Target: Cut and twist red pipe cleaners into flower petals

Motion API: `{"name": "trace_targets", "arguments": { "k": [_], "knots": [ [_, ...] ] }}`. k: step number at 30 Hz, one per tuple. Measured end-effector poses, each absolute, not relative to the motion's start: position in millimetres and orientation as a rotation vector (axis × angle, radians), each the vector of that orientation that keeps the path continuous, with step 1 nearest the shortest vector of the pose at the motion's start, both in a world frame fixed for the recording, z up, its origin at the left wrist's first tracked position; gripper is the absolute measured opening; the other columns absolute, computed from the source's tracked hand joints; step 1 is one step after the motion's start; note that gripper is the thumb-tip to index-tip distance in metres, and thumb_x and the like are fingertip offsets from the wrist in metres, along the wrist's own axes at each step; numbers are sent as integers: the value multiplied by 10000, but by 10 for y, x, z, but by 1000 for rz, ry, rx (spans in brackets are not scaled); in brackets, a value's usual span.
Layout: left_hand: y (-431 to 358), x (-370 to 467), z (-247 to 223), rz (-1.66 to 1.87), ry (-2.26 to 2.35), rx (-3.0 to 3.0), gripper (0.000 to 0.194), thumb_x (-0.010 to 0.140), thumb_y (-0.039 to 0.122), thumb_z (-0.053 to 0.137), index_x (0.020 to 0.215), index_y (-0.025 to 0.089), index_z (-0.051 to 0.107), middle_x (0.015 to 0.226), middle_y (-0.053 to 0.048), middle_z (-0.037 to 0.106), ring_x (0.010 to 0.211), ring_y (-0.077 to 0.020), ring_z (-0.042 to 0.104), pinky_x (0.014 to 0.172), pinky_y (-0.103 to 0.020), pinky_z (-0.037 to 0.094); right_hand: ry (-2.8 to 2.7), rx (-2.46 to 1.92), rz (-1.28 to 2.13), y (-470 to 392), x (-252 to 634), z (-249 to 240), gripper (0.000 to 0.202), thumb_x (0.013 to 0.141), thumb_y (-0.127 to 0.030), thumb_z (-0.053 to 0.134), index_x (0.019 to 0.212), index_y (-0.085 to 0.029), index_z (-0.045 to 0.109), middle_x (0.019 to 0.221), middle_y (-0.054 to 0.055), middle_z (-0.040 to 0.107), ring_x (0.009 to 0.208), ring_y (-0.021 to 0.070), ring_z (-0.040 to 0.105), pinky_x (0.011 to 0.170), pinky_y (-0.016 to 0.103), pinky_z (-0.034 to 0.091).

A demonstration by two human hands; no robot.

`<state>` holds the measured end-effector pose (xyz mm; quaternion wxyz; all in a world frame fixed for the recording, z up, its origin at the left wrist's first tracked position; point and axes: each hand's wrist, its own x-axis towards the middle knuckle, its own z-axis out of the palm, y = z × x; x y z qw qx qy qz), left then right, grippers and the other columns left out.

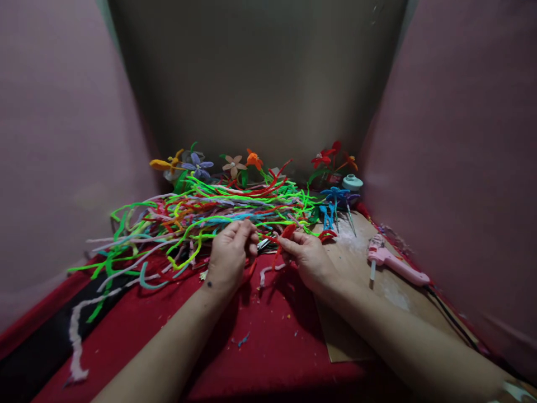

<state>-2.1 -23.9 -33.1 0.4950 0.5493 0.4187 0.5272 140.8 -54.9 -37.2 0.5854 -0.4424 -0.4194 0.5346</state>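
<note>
1. Head view: a fuzzy red piece, with a petal-like loop, sits at the fingertips of the right hand, on the side facing the other hand.
2. I can see the right thumb and forefinger pinching that piece, the rest of the hand curled behind.
3. Just beside it, the left hand has thumb and fingertips drawn together; from where I stand I cannot tell whether a strand is caught between them.
4. Between the hands lies a silvery metal tool, partly hidden, and just below it a short pale pink strand on the red cloth.
5. Beyond the hands, spreading well to the left, is a heap of fuzzy strands in green, yellow, pink, red and blue.
6. Past the right hand, a blue flower rests near a mint-coloured container.
7. Right of the right hand, a pink glue gun lies on a brown board.
8. Farthest from both hands, behind the heap, stand a lavender flower, a tan flower and a red flower.
</note>
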Motion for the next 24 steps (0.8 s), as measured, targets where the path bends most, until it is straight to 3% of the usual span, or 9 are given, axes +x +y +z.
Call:
{"name": "trace_targets", "arguments": {
  "k": [5, 8, 14, 20, 24],
  "knots": [
    [-236, -51, -343, 1010, 933, 1266, 281, 706, 410, 639, 766, 146, 565, 541, 53, 471, 358, -29, 293, 355, -178, 204, -893, -968, 1231, -540, 1432, -381, 210, 596, -295, 736, 683, -144, 619, 615, -29, 517, 515, 72, 384, 510, 238, 274],
    [-324, -2, -317, 826, 903, 1328, 292, 656, 379, 698, 779, 128, 610, 532, 48, 490, 364, -30, 329, 359, -174, 228, -885, -923, 1305, -545, 1425, -414, 210, 619, -305, 724, 712, -147, 622, 617, -19, 550, 504, 88, 438, 509, 248, 313],
    [-399, 76, -262, 729, 925, 1447, 174, 682, 310, 639, 689, 140, 601, 471, 57, 486, 356, -39, 360, 363, -174, 257, -844, -859, 1419, -531, 1402, -496, 224, 618, -301, 729, 704, -148, 589, 589, -12, 565, 477, 106, 476, 499, 261, 360],
    [-375, 36, -273, 674, 937, 1478, 177, 731, 330, 602, 731, 154, 589, 416, 79, 435, 323, -34, 320, 341, -158, 231, -817, -824, 1386, -490, 1424, -534, 236, 615, -289, 737, 715, -148, 576, 623, -9, 556, 512, 94, 450, 510, 249, 342],
    [-360, -46, -272, 580, 907, 1502, 181, 742, 343, 592, 780, 168, 564, 471, 61, 517, 324, -48, 396, 339, -156, 276, -790, -867, 1345, -464, 1445, -508, 257, 586, -292, 748, 676, -148, 554, 591, -23, 517, 502, 83, 406, 486, 236, 294]
  ]
}}
